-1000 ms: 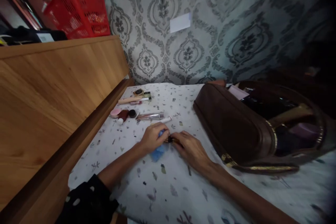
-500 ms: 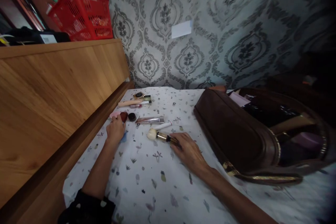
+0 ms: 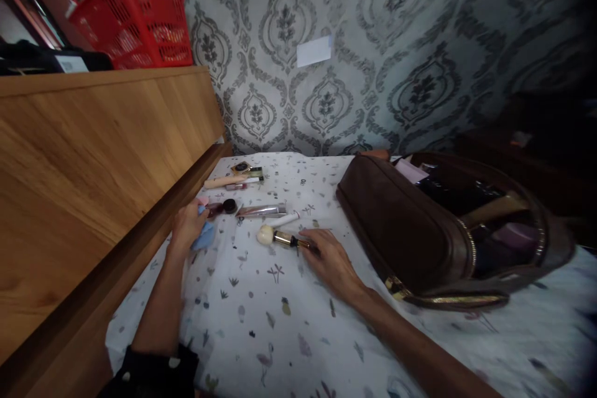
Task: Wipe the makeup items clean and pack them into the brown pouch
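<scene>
My right hand [image 3: 330, 261] rests low over the cloth, its fingers closed round the dark handle end of a makeup brush [image 3: 284, 238]. The brush lies on its side, pale bristles pointing left. At the left, my left hand [image 3: 187, 224] has bent fingers beside a light blue soft piece [image 3: 204, 236]. What those fingers hold is hidden. A dark red item [image 3: 214, 209] and a small round black pot [image 3: 229, 206] are just right of the fingertips. Between the hands lie a silvery tube [image 3: 262, 211] and a slim white stick [image 3: 283, 219].
Further back are a peach tube [image 3: 224, 181], a lip tube [image 3: 236, 186] and a gold-and-black compact [image 3: 241, 167]. An unzipped brown bag [image 3: 401, 224] fills the right. A wooden headboard [image 3: 107, 155] borders the left, with a red basket [image 3: 140, 18] on top.
My left hand has shifted left and slightly back towards me, uncovering more of the blue piece and the dark red item. My right hand stays on the brush. The view has shifted slightly.
</scene>
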`<action>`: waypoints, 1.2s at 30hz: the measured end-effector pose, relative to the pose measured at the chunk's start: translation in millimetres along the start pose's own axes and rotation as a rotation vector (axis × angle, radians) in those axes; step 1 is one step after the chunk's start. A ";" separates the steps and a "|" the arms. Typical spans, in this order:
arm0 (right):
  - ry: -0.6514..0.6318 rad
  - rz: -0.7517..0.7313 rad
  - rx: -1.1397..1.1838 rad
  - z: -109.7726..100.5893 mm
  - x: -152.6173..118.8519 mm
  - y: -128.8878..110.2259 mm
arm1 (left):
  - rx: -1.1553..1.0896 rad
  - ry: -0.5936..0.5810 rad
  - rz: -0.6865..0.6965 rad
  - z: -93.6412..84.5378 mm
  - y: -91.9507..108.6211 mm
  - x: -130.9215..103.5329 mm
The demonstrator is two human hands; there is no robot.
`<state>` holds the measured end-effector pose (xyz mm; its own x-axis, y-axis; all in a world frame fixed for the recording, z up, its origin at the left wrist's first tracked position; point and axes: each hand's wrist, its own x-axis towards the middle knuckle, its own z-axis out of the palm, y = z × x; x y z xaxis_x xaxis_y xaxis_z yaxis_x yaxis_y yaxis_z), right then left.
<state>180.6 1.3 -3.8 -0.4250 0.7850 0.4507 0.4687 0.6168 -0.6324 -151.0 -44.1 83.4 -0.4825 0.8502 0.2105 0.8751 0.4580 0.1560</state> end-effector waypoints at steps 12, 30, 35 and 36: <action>0.137 -0.123 0.190 -5.5 -3.3 -14.9 | -0.853 -0.191 0.296 -35.4 11.4 -17.2; -0.181 0.860 1.792 -15.5 -23.8 -51.8 | -1.027 0.113 0.435 0.0 157.4 -82.6; -0.005 0.813 1.772 -8.7 -26.5 -50.4 | -0.635 0.270 0.823 31.5 174.8 -116.4; 0.003 0.813 1.765 -8.8 -26.8 -50.6 | -0.542 0.270 0.874 37.3 175.6 -121.3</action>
<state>175.1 -50.4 21.7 -0.5400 0.8097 -0.2300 -0.6617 -0.5772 -0.4785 62.5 -57.2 49.2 0.2559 0.7120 0.6539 0.8207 -0.5174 0.2422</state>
